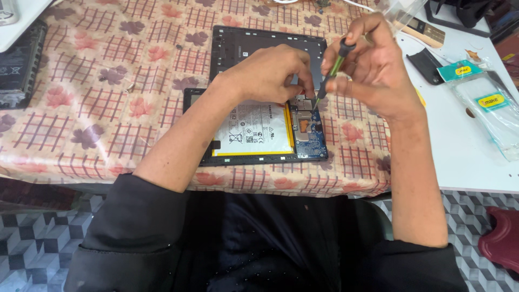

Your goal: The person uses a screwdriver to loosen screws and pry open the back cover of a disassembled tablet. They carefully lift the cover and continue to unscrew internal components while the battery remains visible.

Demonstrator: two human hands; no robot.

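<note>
An opened tablet (pixel 270 158) lies on a floral tablecloth (pixel 97 108), its white battery (pixel 254 132) and blue circuit board (pixel 311 135) exposed. My left hand (pixel 270 73) rests on the tablet's upper part, fingertips pressing near the board's metal shield. My right hand (pixel 367 62) holds a small screwdriver (pixel 331 73) with a green shaft and black cap, its tip down on the board's top corner. The tablet's dark back cover (pixel 238 46) lies just behind, partly hidden by my left hand.
A dark flat device (pixel 19 65) sits at the far left table edge. On the white table (pixel 459 157) to the right lie clear plastic packets (pixel 492 108), a black part (pixel 427 65) and a wooden-handled tool (pixel 427 31). A red stool (pixel 500 238) stands on the patterned floor.
</note>
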